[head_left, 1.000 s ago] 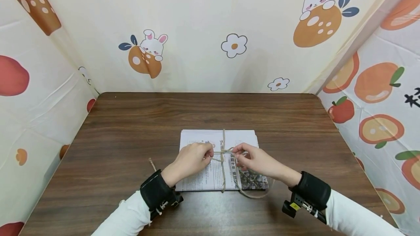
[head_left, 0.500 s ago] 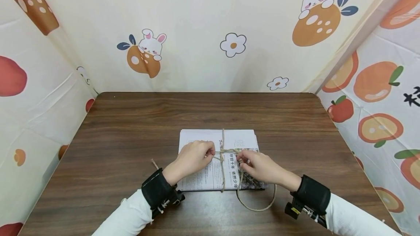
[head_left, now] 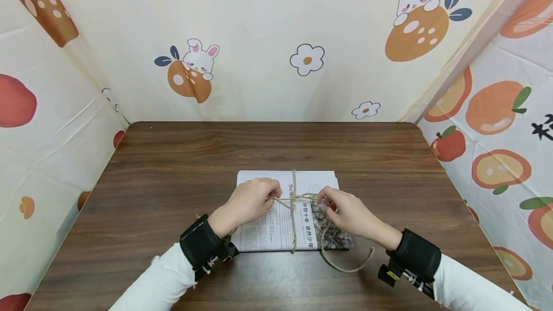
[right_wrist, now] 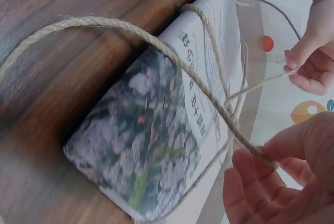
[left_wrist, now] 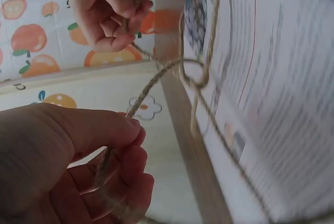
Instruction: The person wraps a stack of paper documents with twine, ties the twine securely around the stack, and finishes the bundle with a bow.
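A folded stack of newspaper (head_left: 270,236) lies on the table, printed with text and a flowery photo (right_wrist: 141,135) at one corner. Jute twine (head_left: 294,232) runs round it both ways and crosses near the middle of its top. My left hand (head_left: 252,201) pinches one strand between thumb and fingertips, left of the crossing. On the other side, my right hand (head_left: 352,212) pinches the other strand, held taut and raised off the paper. Between the hands the strands loop through each other at the crossing (left_wrist: 197,80). From the right hand a loose tail (head_left: 341,269) hangs down.
The brown wood-grain table (head_left: 194,152) extends round the stack. Behind it stands a pale wall sheet (head_left: 259,23) with rabbit and flower prints; fruit-printed sheets (head_left: 484,181) close off the sides. Each wrist wears a black strap (head_left: 414,256) with a small camera.
My hands have drawn apart, the left going left and the right going right, pulling the strands straighter. The twine tail below the right hand has swung right, showing its free end.
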A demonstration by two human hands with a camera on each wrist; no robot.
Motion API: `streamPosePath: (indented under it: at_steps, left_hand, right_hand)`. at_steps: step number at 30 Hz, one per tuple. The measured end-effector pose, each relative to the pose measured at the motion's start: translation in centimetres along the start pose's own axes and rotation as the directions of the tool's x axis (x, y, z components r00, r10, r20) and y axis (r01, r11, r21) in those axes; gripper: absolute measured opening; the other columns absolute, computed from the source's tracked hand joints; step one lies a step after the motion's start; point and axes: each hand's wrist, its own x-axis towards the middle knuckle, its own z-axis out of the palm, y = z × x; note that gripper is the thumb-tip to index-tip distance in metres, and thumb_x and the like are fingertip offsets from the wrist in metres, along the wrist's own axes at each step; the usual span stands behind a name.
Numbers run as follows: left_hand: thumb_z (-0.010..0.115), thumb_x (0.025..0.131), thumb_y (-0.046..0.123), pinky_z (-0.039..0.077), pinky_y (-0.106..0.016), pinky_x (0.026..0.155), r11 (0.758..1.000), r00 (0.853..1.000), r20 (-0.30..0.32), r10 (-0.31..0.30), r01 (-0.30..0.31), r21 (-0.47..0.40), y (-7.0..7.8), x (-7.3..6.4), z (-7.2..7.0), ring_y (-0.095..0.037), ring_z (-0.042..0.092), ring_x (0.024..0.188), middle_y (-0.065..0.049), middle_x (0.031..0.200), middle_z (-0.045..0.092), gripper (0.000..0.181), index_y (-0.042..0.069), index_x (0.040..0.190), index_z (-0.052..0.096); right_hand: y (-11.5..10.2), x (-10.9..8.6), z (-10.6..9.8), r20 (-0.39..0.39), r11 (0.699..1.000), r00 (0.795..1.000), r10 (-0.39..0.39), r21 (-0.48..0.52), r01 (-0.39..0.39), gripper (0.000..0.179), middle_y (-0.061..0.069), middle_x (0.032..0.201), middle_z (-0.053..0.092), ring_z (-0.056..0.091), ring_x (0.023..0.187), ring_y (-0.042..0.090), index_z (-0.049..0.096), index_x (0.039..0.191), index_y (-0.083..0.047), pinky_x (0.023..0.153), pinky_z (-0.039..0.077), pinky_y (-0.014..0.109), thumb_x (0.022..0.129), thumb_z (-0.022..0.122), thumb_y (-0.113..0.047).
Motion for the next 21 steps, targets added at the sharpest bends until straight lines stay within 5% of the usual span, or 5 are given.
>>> streamPosePath:
  at_steps: [5, 10, 21]
  left_hand:
    - [0.060, 0.080, 0.001, 0.044, -0.025, 0.051, 0.989, 1.000, -0.005, 0.029, -0.028, 0.144, -0.8, 0.4, -1.5, -0.010, 0.059, 0.067, 0.004, 0.080, 0.064, 0.016, 0.015, 0.082, 0.066]
    - [0.064, 0.079, 0.001, 0.044, -0.026, 0.049, 0.963, 0.998, -0.028, 0.050, -0.040, 0.267, -1.8, 0.9, -3.4, -0.016, 0.060, 0.067, -0.001, 0.081, 0.065, 0.014, 0.013, 0.085, 0.068]
    - [0.070, 0.077, 0.002, 0.043, -0.029, 0.056, 0.886, 0.993, -0.076, 0.085, -0.041, 0.461, -2.9, 2.3, -5.7, -0.022, 0.054, 0.067, -0.008, 0.077, 0.062, 0.010, 0.007, 0.085, 0.071]
  right_hand:
    - [0.4, -0.3, -0.5, -0.049, 0.990, 0.999, -0.004, -0.140, -0.003, 0.032, -0.007, 0.073, 0.048, 0.033, 0.053, -0.001, 0.056, 0.113, -0.007, 0.048, 0.027, 0.018, 0.082, 0.058, 0.002]
    - [1.2, -0.8, -1.0, -0.089, 0.968, 0.994, -0.070, -0.247, 0.046, 0.020, -0.002, 0.079, 0.053, 0.036, 0.055, 0.001, 0.062, 0.098, -0.005, 0.047, 0.028, 0.018, 0.080, 0.061, 0.003]
    - [2.7, -0.9, -1.9, -0.178, 0.854, 0.948, -0.263, -0.499, 0.144, 0.015, 0.000, 0.072, 0.047, 0.040, 0.058, 0.014, 0.053, 0.082, -0.009, 0.049, 0.033, 0.024, 0.076, 0.060, 0.003]
